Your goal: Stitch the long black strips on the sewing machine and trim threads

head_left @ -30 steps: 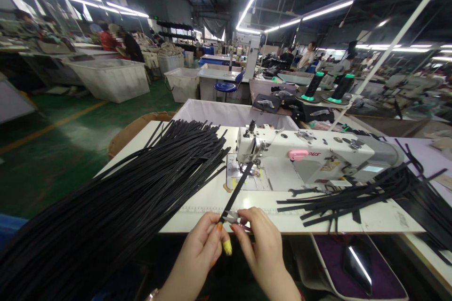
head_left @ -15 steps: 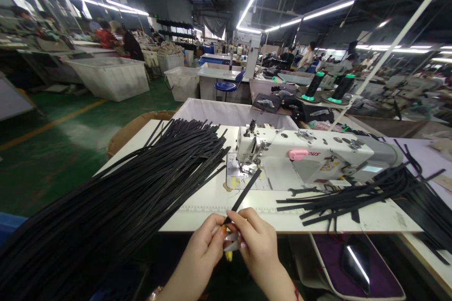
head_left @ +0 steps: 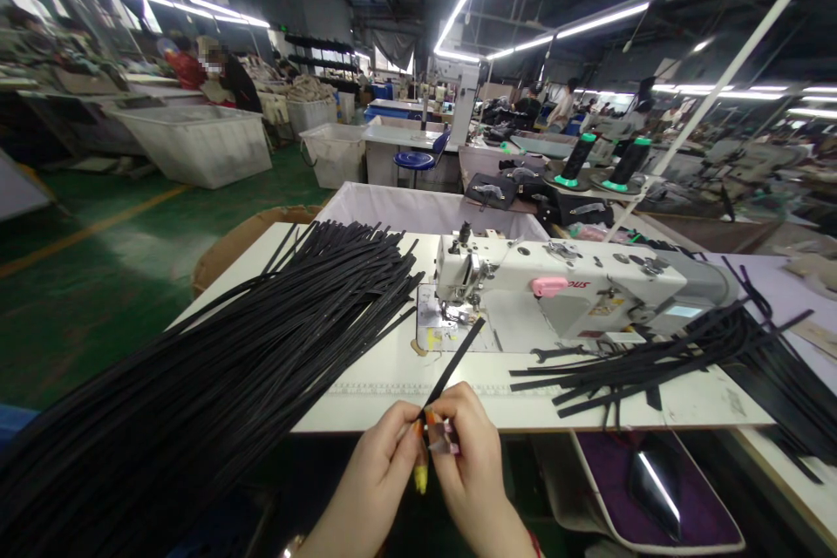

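A narrow black strap (head_left: 458,359) slants up from my fingers toward the sewing machine (head_left: 562,279), its far end short of the needle area. My left hand (head_left: 385,462) is closed, pinching the strap's near end between thumb and forefinger. A small yellow and orange piece (head_left: 420,472) pokes out below these fingertips; its kind is unclear. My right hand (head_left: 471,445) is closed beside it, fingertips close to the strap. Within its curled fingers shows a small pair of metal blades (head_left: 442,436), which look like thread snips, their handle hidden.
Left on the white table (head_left: 385,410) lies a big pile of black straps (head_left: 261,323). More straps (head_left: 628,375) and a wrench (head_left: 555,353) lie at the right. Behind stand a bin (head_left: 425,205) and thread cones (head_left: 579,161). A purple-lined tray (head_left: 602,471) sits below right.
My right hand has turned and drawn slightly down, and its blades now point differently, partly covered. The yellow piece shows more. The strap stays in my left fingers; the view shifts slightly.
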Demonstrator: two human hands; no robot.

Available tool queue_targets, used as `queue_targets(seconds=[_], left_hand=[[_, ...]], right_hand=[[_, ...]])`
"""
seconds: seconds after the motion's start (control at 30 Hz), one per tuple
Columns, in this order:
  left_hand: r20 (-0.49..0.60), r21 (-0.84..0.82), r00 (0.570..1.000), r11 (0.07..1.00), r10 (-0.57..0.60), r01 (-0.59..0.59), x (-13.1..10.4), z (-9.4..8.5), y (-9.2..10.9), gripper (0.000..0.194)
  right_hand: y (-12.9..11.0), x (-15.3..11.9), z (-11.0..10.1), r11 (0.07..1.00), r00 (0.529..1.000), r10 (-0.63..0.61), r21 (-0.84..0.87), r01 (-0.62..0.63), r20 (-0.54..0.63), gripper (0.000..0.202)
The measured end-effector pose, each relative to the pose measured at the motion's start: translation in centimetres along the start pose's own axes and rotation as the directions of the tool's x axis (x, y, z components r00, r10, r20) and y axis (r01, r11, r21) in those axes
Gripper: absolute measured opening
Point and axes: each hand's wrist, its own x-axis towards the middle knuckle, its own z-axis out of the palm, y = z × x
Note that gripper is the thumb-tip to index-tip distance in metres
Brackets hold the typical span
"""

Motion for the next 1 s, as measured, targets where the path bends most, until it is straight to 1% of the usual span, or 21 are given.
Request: queue_targets(seconds=[0.1, 0.13, 0.17, 0.2, 0.23, 0.27, 0.33, 0.37, 0.4, 0.43, 0.47, 0.53, 0.57, 0.6, 0.63, 0.67, 0.73, 0.8, 0.87, 0.93, 1.0], left_hand=[[0.049, 0.008, 0.999, 1.000, 0.020, -0.020, 0.1, 0.0, -0.1, 0.025], [0.063, 0.028, 0.998, 0.999, 0.023, -0.025, 0.1, -0.1, -0.2, 0.024], [0.068, 0.060, 0.997, 0.998, 0.025, -0.029, 0.1, -0.1, -0.4, 0.024], [0.064, 0.097, 0.998, 0.995, 0.027, -0.033, 0.1, -0.2, -0.5, 0.025], [0.057, 0.133, 0.998, 0.990, 0.030, -0.038, 0.2, -0.2, -0.6, 0.027], [0.055, 0.160, 0.998, 0.986, 0.032, -0.041, 0.2, -0.3, -0.7, 0.029], [0.082, 0.186, 0.996, 0.981, 0.032, -0.046, 0.4, -0.4, -0.7, 0.031], [0.104, 0.187, 0.994, 0.981, 0.028, -0.047, 0.5, -0.4, -0.6, 0.030], [0.124, 0.183, 0.992, 0.982, 0.020, -0.043, 0.6, -0.4, -0.5, 0.030], [0.137, 0.177, 0.990, 0.984, 0.010, -0.034, 0.6, -0.3, -0.3, 0.031], [0.141, 0.167, 0.990, 0.986, -0.002, -0.022, 0.6, -0.3, -0.2, 0.032], [0.139, 0.134, 0.990, 0.991, -0.030, 0.012, 0.6, -0.1, 0.2, 0.036], [0.139, 0.115, 0.989, 0.993, -0.043, 0.027, 0.6, 0.0, 0.3, 0.037], [0.138, 0.102, 0.989, 0.994, -0.050, 0.036, 0.6, 0.1, 0.5, 0.038], [0.135, 0.094, 0.990, 0.995, -0.043, 0.031, 0.6, 0.2, 0.6, 0.038], [0.127, 0.096, 0.992, 0.995, -0.020, 0.008, 0.7, 0.2, 0.6, 0.037], [0.105, 0.130, 0.993, 0.989, 0.062, -0.076, 0.8, 0.2, 0.6, 0.033], [0.076, 0.210, 0.985, 0.963, 0.156, -0.169, 0.9, 0.0, 0.1, 0.027], [0.065, 0.324, 0.969, 0.914, 0.238, -0.246, 1.0, -0.4, -0.9, 0.024], [0.062, 0.433, 0.941, 0.841, 0.332, -0.325, 1.1, -0.9, -2.2, 0.023], [0.060, 0.495, 0.911, 0.781, 0.407, -0.382, 1.3, -1.3, -3.1, 0.023]], right_hand=[[0.3, -0.5, 0.0, 0.962, 0.982, -0.184, -0.196, 0.188, 0.042, 0.018], [0.3, -0.6, 0.1, 0.958, 0.978, -0.200, -0.199, 0.206, 0.050, 0.019], [0.2, -0.6, 0.1, 0.972, 0.984, -0.174, -0.150, 0.179, 0.043, 0.017], [0.1, -0.6, 0.2, 0.993, 0.994, -0.105, -0.053, 0.105, 0.019, 0.014], [0.0, -0.6, 0.4, 0.997, 1.000, -0.004, 0.078, 0.004, -0.005, 0.013], [-0.1, -0.6, 0.5, 0.968, 0.993, 0.120, 0.226, -0.113, -0.018, 0.014], [-0.2, -0.6, 0.8, 0.816, 0.937, 0.349, 0.484, -0.314, 0.020, 0.015], [-0.2, -0.6, 0.8, 0.746, 0.909, 0.415, 0.558, -0.364, 0.037, 0.015], [-0.2, -0.6, 0.8, 0.716, 0.895, 0.445, 0.591, -0.373, 0.026, 0.015], [-0.1, -0.7, 0.7, 0.734, 0.899, 0.437, 0.584, -0.346, -0.016, 0.015], [-0.1, -0.7, 0.6, 0.794, 0.916, 0.391, 0.535, -0.289, -0.085, 0.014], [-0.2, -0.7, 0.1, 0.929, 0.959, 0.201, 0.350, -0.122, -0.199, 0.011], [-0.3, -0.7, -0.1, 0.963, 0.973, 0.101, 0.264, -0.044, -0.208, 0.012], [-0.3, -0.6, -0.3, 0.977, 0.982, 0.027, 0.212, 0.014, -0.187, 0.014], [-0.4, -0.6, -0.4, 0.980, 0.987, -0.016, 0.194, 0.047, -0.158, 0.017], [-0.5, -0.5, -0.5, 0.977, 0.991, -0.020, 0.209, 0.048, -0.134, 0.018], [-0.6, -0.3, -0.5, 0.949, 0.993, 0.066, 0.312, -0.032, -0.099, 0.014], [-0.6, -0.1, -0.4, 0.875, 0.978, 0.203, 0.457, -0.161, -0.045, 0.011], [-0.4, 0.0, -0.6, 0.740, 0.943, 0.322, 0.599, -0.306, 0.083, 0.015], [-0.2, 0.0, -0.8, 0.583, 0.893, 0.386, 0.688, -0.432, 0.233, 0.019], [0.0, 0.0, -1.1, 0.456, 0.849, 0.403, 0.730, -0.510, 0.342, 0.021]])
